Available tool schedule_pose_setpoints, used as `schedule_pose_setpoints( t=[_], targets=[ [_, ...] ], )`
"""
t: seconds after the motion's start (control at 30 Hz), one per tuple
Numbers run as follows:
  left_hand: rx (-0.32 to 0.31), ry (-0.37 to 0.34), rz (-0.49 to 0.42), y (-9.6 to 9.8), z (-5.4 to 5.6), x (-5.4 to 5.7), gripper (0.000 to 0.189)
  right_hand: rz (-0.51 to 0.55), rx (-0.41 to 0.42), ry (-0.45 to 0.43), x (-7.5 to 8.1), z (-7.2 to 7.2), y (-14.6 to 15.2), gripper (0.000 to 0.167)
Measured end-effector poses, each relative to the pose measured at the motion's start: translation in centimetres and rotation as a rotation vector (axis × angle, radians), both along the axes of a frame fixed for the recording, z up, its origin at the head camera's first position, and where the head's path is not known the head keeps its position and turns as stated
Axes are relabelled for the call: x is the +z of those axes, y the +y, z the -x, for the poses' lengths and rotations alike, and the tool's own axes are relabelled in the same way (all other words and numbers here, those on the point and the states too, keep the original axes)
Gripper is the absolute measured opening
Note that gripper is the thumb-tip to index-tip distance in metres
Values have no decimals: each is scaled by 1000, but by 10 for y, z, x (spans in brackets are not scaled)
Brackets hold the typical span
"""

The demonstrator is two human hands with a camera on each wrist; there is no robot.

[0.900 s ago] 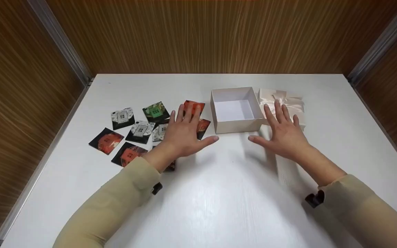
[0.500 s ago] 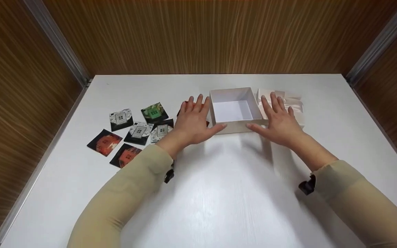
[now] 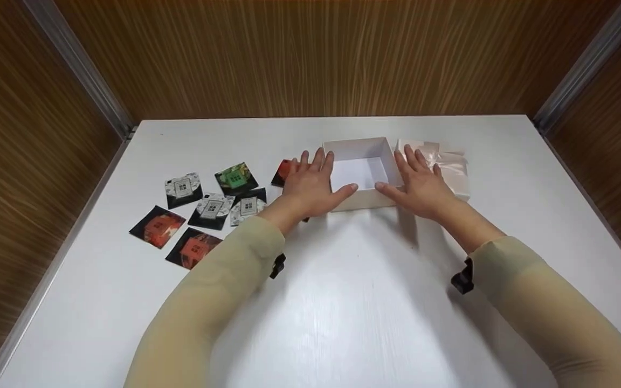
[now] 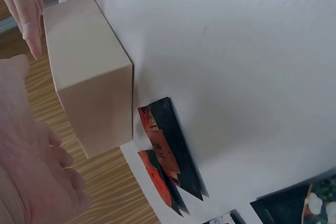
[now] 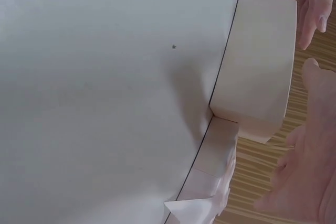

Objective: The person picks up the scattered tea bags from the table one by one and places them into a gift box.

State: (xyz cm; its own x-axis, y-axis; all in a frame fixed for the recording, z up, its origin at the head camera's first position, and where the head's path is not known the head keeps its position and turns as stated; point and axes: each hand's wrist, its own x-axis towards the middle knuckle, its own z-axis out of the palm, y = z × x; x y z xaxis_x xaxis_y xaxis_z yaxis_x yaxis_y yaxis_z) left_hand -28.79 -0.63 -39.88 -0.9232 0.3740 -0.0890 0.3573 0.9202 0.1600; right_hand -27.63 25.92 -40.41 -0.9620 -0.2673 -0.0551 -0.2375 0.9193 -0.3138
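- Two hands flank the lidless cream box (image 3: pixel 365 201): left hand (image 3: pixel 308 189) leftward, right hand (image 3: pixel 421 188) rightward, neither clearly nearer.
- Both splayed, fingers straight, holding nothing.

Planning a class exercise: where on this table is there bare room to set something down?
Bare tabletop lies between the sleeves, in front of the open box, and from the bow-topped piece to the right edge. Crowded: left of the box, among packets, and where both hands flank it.
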Motion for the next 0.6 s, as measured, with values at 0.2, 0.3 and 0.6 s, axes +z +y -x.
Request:
schedule_pose_setpoints(
  t=[0.2, 0.3, 0.6],
  targets=[
    [11, -37, 16, 5, 6, -7, 95, 33, 70, -18, -9, 3, -2, 79],
    [14, -60, 5, 5, 7, -7, 93, 61, 78, -18, -13, 2, -2, 76],
    [-26, -90, -19, 3, 10, -5, 95, 48, 54, -11, -17, -2, -6, 77]
  ],
)
